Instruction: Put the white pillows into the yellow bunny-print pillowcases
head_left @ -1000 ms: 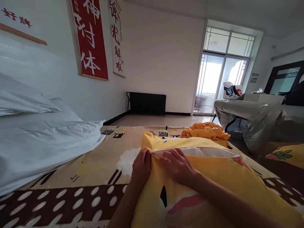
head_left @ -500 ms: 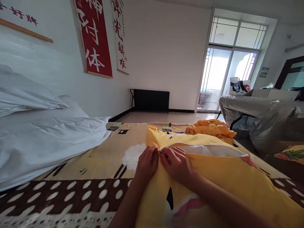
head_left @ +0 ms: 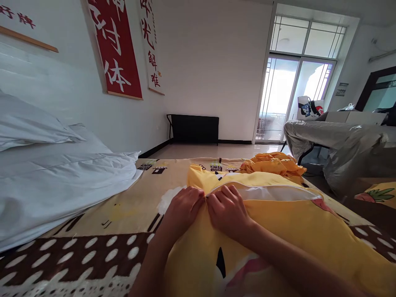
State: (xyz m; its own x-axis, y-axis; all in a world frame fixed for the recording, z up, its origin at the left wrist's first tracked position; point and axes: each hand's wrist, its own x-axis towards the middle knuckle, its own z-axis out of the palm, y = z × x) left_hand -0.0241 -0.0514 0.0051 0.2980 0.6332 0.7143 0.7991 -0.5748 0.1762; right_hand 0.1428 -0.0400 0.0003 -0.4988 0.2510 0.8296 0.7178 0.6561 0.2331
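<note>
We held the yellow cover [head_left: 284, 231] with our left hand [head_left: 185, 207] and right hand [head_left: 228, 210] close together at one end of its opening [head_left: 287, 201]. White fabric [head_left: 266, 193] showed inside, and bunched orange cloth [head_left: 274, 164] lay beyond.

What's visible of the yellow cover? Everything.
The yellow cover looks like soft fabric, printed in black and pink. It lies on the patterned blanket, its long opening gaping to show white material inside. The left hand and right hand pinch it at the opening's left end. Its near side runs out of frame.
</note>
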